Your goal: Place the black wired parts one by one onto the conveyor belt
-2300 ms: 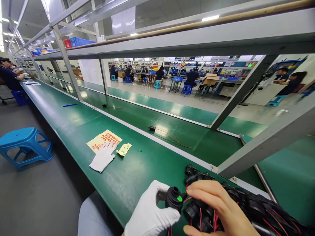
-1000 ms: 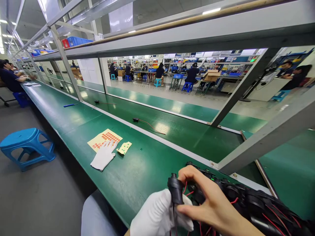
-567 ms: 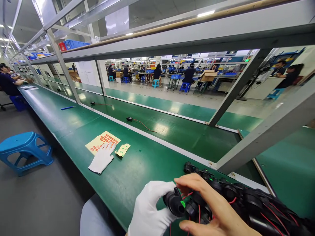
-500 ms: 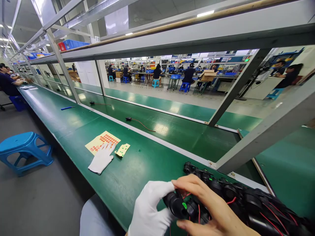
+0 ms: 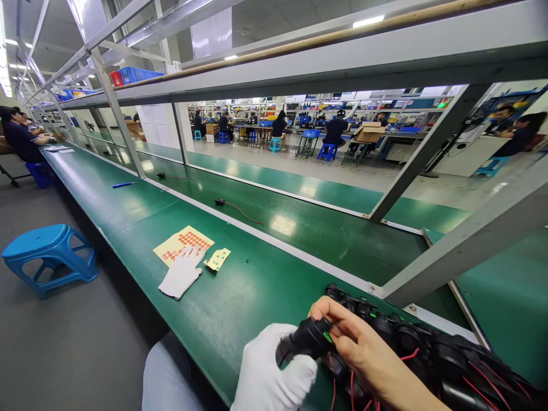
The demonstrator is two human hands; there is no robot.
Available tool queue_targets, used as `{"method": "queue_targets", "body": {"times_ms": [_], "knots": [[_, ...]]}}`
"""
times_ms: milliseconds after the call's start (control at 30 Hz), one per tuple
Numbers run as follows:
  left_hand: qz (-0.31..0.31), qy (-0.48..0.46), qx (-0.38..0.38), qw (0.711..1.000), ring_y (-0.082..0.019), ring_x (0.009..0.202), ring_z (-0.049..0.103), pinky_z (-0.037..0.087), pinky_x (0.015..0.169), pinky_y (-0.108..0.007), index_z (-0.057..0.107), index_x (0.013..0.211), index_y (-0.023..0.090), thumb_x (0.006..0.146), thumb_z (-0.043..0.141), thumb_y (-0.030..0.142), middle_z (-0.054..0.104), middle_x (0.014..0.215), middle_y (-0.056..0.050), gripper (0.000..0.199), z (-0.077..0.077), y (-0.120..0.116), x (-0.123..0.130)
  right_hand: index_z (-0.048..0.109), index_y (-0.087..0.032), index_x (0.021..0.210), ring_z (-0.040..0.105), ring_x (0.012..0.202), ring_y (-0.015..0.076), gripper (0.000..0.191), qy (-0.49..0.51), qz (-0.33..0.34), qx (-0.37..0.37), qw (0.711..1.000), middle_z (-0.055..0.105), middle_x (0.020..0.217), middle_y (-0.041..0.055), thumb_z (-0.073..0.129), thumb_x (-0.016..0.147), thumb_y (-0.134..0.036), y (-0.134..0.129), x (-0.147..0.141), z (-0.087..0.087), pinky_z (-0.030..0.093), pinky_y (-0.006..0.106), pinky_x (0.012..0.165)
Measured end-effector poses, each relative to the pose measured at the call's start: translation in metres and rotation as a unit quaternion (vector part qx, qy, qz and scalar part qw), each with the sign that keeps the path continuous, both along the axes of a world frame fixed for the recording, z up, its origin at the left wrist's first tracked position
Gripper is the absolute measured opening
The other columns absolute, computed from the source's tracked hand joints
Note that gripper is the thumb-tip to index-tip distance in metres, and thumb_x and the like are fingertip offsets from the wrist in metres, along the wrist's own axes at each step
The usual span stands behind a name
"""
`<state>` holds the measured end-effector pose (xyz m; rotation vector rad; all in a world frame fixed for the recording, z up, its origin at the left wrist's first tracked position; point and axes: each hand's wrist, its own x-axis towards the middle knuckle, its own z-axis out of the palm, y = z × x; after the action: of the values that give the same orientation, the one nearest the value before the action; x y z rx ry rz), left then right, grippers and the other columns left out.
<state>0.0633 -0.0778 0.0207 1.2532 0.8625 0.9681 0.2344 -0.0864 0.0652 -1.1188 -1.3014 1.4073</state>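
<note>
My left hand (image 5: 274, 368), in a white glove, is closed around one end of a black cylindrical part (image 5: 307, 338). A green dot sticker (image 5: 327, 337) shows near the part's other end. There, my bare right hand (image 5: 349, 334) pinches with curled fingers; its fingertips are partly hidden behind the part. Beneath and beyond the right forearm lies a pile of similar black parts (image 5: 445, 354) with red wires and several green dots. What the part is exactly, I cannot tell.
On the green bench (image 5: 231, 308) lie a white glove (image 5: 182, 277), a sheet of red stickers (image 5: 188, 237) and a scrap with green stickers (image 5: 217, 260). A black wired piece (image 5: 220, 202) lies on the middle strip. A slanted metal post (image 5: 462, 234) rises at right. A blue stool (image 5: 47, 251) stands left.
The black part has turned, its stickered end now pointing up and right. My right fingers have drawn from over it to its far end. The view has shifted slightly.
</note>
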Motion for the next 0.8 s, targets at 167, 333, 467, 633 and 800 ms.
{"method": "queue_targets", "body": {"times_ms": [167,333,467,633,800], "knots": [[-0.173,-0.294,-0.327,0.881,-0.006,0.03,0.03,0.029,0.037,-0.026,0.068,0.068,0.01,0.064,0.048,0.094,0.048,0.042,0.003,0.086,-0.011,0.005,0.014,0.06,-0.023,0.097,0.047,0.068,0.0133,0.045,0.015,0.006,-0.006,1.0,0.05,0.076,-0.0026,0.058,0.09,-0.067,0.004,-0.001,-0.003,0.044,0.025,0.065],[-0.256,-0.401,-0.409,0.779,-0.005,0.035,0.029,0.027,0.04,-0.022,0.066,0.064,0.011,0.084,0.061,0.067,0.049,0.044,0.003,0.06,0.001,0.01,0.004,0.059,-0.023,0.099,0.049,0.068,0.0135,0.039,-0.023,-0.011,-0.016,1.0,0.051,0.076,-0.003,0.058,0.093,-0.062,0.006,-0.004,-0.003,0.045,0.025,0.066],[-0.235,-0.358,-0.391,0.815,-0.007,0.036,0.038,0.035,0.043,-0.023,0.066,0.063,0.014,0.078,0.069,0.068,0.052,0.046,0.003,0.056,0.0,0.01,0.005,0.059,-0.023,0.102,0.056,0.079,0.0161,0.043,-0.035,0.021,-0.007,0.999,0.057,0.087,0.0,0.064,0.088,-0.063,0.001,-0.015,-0.003,0.05,0.026,0.07],[-0.02,-0.136,-0.235,0.962,-0.029,0.087,0.073,0.057,0.081,-0.041,0.075,0.096,0.015,0.075,0.069,0.069,0.077,0.087,-0.011,0.058,-0.016,0.038,0.001,0.063,-0.022,0.105,0.065,0.085,0.0208,0.026,-0.28,-0.066,0.172,0.942,0.067,0.095,0.0044,0.06,0.095,-0.046,0.019,0.013,0.033,0.055,0.031,0.073],[0.061,-0.094,-0.184,0.977,-0.034,0.129,0.06,0.038,0.115,-0.052,0.075,0.102,0.02,0.08,0.066,0.064,0.078,0.11,-0.013,0.051,-0.023,0.077,-0.034,0.058,-0.013,0.127,0.059,0.115,0.0298,0.034,-0.602,-0.241,0.366,0.668,0.06,0.131,0.0184,0.056,0.098,-0.03,0.097,0.105,0.115,0.048,0.049,0.101]]}}
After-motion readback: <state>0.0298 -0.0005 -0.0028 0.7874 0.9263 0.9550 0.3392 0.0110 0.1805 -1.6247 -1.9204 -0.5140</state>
